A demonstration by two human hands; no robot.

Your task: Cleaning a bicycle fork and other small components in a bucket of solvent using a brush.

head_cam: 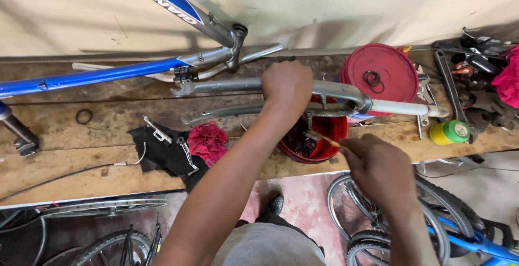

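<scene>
Left hand (287,86), closed in a fist around the grey metal bicycle fork (303,88), which lies lengthwise along the worn wooden workbench (70,147) with its pale steerer tube pointing right. Right hand (378,170), fingers pinched on a thin yellow-orange stick-like tool (323,138) (its tip points toward the fork crown, above the bucket mouth). The red plastic bucket (324,136), dark parts inside, sits just below the fork at the bench's front edge. A round red lid (385,71), bearing small black rings, lies behind the fork to the right. A blue and grey bicycle frame (108,72) rests at the bench's back left. A crumpled pink-red rag (207,143) lies on a black cloth (165,155) to the left. A yellow and green tape roll (450,132) stands right.
</scene>
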